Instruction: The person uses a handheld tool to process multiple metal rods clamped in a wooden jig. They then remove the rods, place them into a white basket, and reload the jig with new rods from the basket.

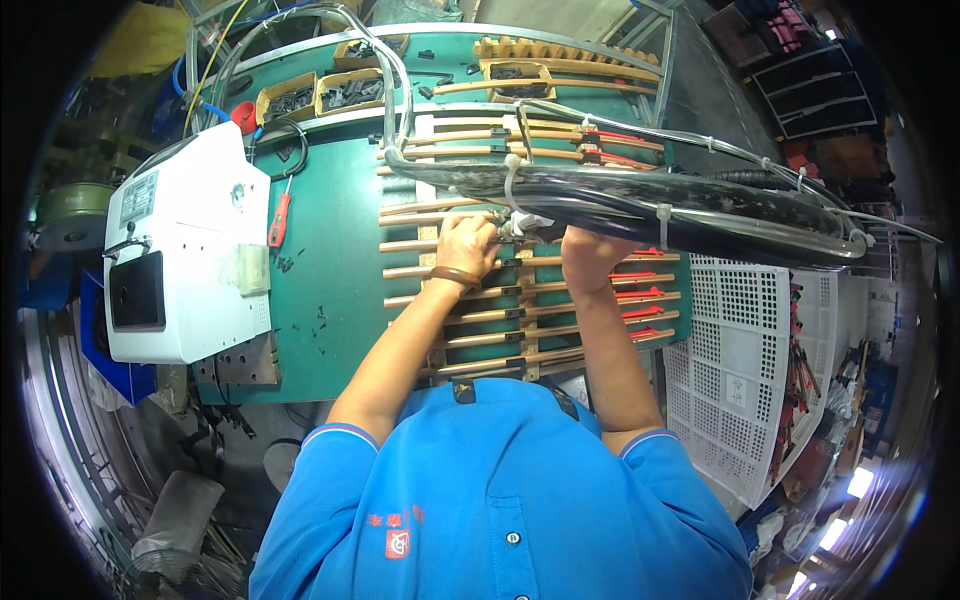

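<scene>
Several copper-coloured tubes (405,271) lie side by side across wooden strips, with black clips (514,313) along them and red pieces (640,293) toward their right ends. My left hand (470,243) is closed, its fingers bent at a tube in the middle of the row; what they grip is too small to make out. Just right of those fingers is a whitish-grey fitting (528,222) below the cable bundle. My right hand (592,258) is raised over the tubes' right half. The thick cable bundle (610,195) hides its fingers.
A white machine (190,250) stands on the green table (335,210) at left, beside a red-handled screwdriver (280,218). Boxes of black parts (350,92) sit at the back, near a notched wooden rack (560,50). White perforated crates (735,350) stand at right.
</scene>
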